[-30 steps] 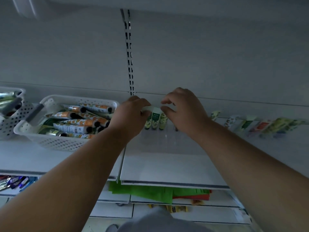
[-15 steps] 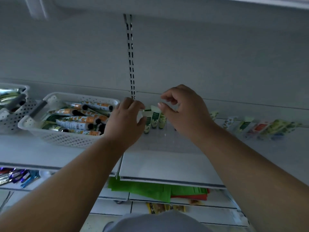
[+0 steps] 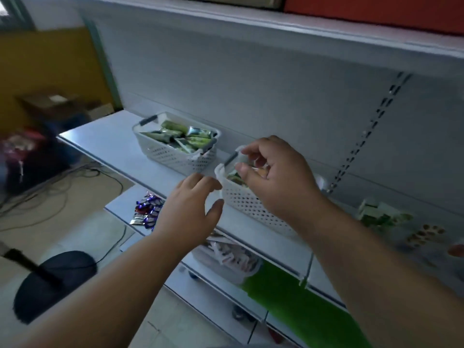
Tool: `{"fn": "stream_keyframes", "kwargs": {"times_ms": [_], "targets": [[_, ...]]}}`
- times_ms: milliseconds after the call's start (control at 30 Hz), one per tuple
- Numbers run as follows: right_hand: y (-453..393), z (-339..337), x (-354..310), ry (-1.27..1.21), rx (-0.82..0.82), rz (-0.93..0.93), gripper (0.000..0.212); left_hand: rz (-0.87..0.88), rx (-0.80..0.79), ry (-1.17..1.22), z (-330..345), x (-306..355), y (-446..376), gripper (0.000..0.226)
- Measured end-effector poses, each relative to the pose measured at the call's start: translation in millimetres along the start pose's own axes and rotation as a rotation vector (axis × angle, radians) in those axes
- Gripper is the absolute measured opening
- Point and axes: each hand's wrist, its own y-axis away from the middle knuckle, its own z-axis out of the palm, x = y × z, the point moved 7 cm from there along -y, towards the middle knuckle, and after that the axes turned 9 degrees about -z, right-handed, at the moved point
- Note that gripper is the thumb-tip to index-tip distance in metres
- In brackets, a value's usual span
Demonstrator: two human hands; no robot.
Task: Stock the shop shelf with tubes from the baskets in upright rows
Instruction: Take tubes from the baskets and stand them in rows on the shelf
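Two white perforated baskets stand on the grey shelf (image 3: 113, 144). The far basket (image 3: 175, 156) holds several green tubes (image 3: 180, 136). My right hand (image 3: 278, 177) hovers over the near basket (image 3: 251, 204) with thumb and fingers curved above its contents; I see nothing held in it. In front of that basket's left corner my left hand (image 3: 188, 209) is spread and empty. A few upright tubes (image 3: 376, 212), blurred, stand at the back of the shelf to the right.
The lower shelf carries shiny blue and purple packets (image 3: 147, 209), white packets and a green sheet (image 3: 288, 297). A slotted upright rail (image 3: 371, 131) runs up the back panel. A black round base (image 3: 55, 280) and cables lie on the floor at left.
The view has swung left from the upright tubes to the baskets. Both hands left the tube row; my right hand is now over the near basket and my left beside it.
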Motion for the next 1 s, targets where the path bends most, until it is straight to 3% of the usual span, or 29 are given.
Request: {"fn": "stream_keyframes", "kwargs": {"times_ms": [267, 567, 767, 900, 1000], "targets": [[-96, 109, -62, -0.029, 0.018, 0.036, 0.022, -0.072, 0.017, -0.053, -85, -155, -41, 0.023], [-174, 150, -2, 0.151, -0.017, 0.131, 0.022, -0.043, -0.058, 0.038, -61, -198, -128, 0.025], [-212, 214, 77, 0.223, -0.323, 0.323, 0.028, 0.035, -0.036, 0.063, -50, -210, -184, 0.021], [-211, 261, 110, 0.328, -0.667, 0.476, 0.025, 0.072, -0.033, 0.084, -53, -224, -216, 0.02], [-215, 274, 114, 0.373, -0.713, 0.531, 0.019, 0.173, -0.076, 0.117, -46, -229, -238, 0.018]]}}
